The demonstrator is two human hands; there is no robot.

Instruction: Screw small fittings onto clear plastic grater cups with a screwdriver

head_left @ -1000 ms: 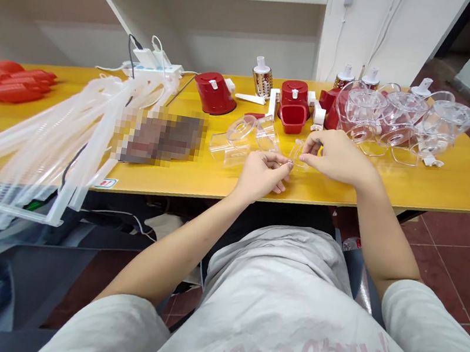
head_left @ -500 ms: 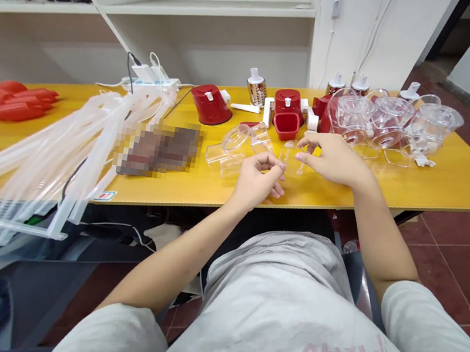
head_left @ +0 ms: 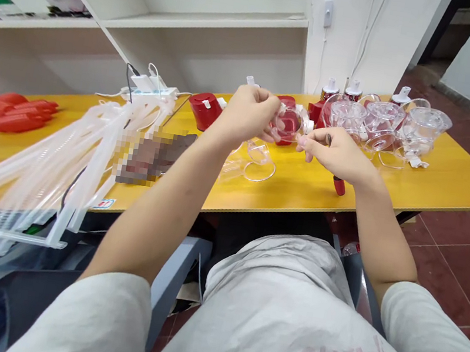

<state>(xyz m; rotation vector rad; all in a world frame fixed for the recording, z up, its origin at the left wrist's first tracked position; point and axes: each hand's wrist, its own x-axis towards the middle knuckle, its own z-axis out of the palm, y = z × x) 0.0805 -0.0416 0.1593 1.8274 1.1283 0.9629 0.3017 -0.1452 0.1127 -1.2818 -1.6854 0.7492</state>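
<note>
My left hand [head_left: 247, 112] is raised above the yellow table [head_left: 439, 184], its fingers closed on a small round clear plastic part [head_left: 288, 122]. My right hand [head_left: 336, 153] meets it from the right, fingertips pinched at the part's edge. A red-handled tool [head_left: 339, 185], seemingly a screwdriver, is tucked in that palm, with its dark tip showing above the fingers. A larger clear plastic housing [head_left: 250, 163] lies on the table just below my hands.
Several clear bowls [head_left: 381, 125] and red plastic parts [head_left: 204, 110] stand at the back of the table. A bundle of long white strips [head_left: 64, 155] overhangs the left front edge. Red pieces [head_left: 5, 104] lie far left, a power strip [head_left: 151, 86] behind.
My left hand has lifted the clear part from near the table's front edge up and away. My right hand followed, staying at the part's edge. The red handle now shows below it.
</note>
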